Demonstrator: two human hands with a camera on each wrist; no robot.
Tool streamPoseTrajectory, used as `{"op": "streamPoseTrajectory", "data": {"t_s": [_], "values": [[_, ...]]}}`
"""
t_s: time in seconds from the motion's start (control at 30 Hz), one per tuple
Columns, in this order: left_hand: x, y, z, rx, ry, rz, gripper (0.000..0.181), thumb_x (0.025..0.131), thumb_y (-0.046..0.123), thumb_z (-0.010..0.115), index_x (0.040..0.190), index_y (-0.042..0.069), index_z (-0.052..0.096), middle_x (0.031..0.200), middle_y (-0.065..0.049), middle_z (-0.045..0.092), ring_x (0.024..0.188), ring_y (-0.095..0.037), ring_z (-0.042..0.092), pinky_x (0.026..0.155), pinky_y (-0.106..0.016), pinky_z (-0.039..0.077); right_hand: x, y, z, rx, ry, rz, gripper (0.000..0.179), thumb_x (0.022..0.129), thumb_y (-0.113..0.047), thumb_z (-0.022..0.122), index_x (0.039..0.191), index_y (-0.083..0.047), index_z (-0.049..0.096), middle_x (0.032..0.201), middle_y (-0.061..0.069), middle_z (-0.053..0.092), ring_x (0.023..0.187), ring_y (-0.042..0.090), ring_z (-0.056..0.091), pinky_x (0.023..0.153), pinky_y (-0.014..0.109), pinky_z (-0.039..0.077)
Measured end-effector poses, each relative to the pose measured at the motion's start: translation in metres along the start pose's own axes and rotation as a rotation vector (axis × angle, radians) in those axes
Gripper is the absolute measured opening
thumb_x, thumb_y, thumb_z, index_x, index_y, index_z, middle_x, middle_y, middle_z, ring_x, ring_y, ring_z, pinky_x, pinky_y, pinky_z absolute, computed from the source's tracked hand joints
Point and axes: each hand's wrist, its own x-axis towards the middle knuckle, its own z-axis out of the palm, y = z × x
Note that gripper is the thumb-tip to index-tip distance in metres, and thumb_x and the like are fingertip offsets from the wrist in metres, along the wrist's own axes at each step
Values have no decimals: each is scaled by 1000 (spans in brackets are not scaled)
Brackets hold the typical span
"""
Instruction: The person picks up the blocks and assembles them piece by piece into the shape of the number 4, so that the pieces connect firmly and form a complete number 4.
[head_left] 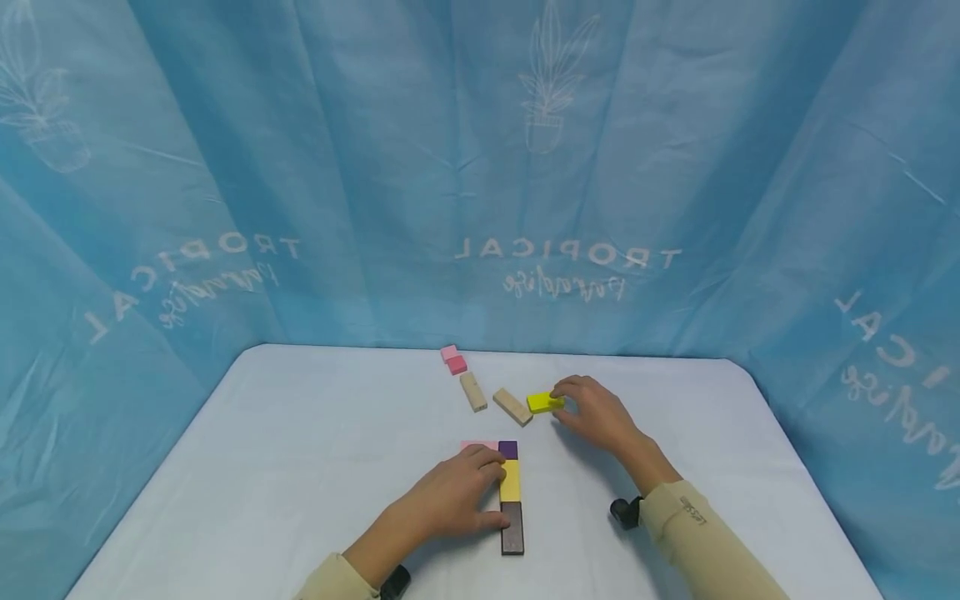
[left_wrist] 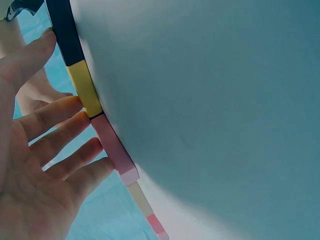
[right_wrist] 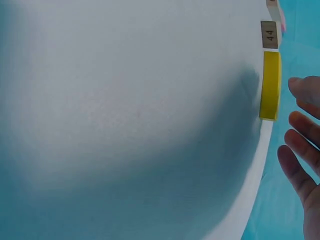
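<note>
A row of wooden blocks lies before me in the head view: a dark grey block (head_left: 512,533), a yellow block (head_left: 510,481), a dark purple block (head_left: 508,450) and a pink block (head_left: 480,444) turned sideways at the far end. My left hand (head_left: 463,493) rests against the row's left side, its fingers spread and its fingertips touching the blocks. Farther off, my right hand (head_left: 596,412) reaches over the right end of a bright yellow block (head_left: 540,403). In the right wrist view, a gap shows between its loosely bent fingers and that bright yellow block (right_wrist: 270,86).
Two plain wood blocks, one left (head_left: 473,392) and one right (head_left: 513,407), lie beyond the row. A red block (head_left: 457,365) and a pink block (head_left: 448,352) sit near the table's back edge. A blue curtain (head_left: 480,167) surrounds the white table (head_left: 300,467).
</note>
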Motion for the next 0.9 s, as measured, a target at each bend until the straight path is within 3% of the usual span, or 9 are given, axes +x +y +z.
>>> {"op": "streamPoseTrajectory", "data": {"t_s": [0.43, 0.9], "values": [[-4, -1, -1, -11, 26, 29, 61, 81, 62, 65, 122, 17, 62, 135, 5, 50, 127, -12, 41, 98, -38, 44, 11, -1, 7, -13, -40, 29, 25, 83, -27, 76, 105, -15, 72, 118, 2, 62, 111, 20, 55, 95, 41, 46], [-4, -1, 1, 2, 24, 12, 64, 80, 65, 63, 124, 18, 61, 135, 6, 49, 127, -13, 41, 99, -39, 43, 14, -6, 15, 2, -87, 93, 27, 84, -25, 75, 109, -14, 71, 124, 1, 61, 120, 23, 52, 101, 44, 41]]}}
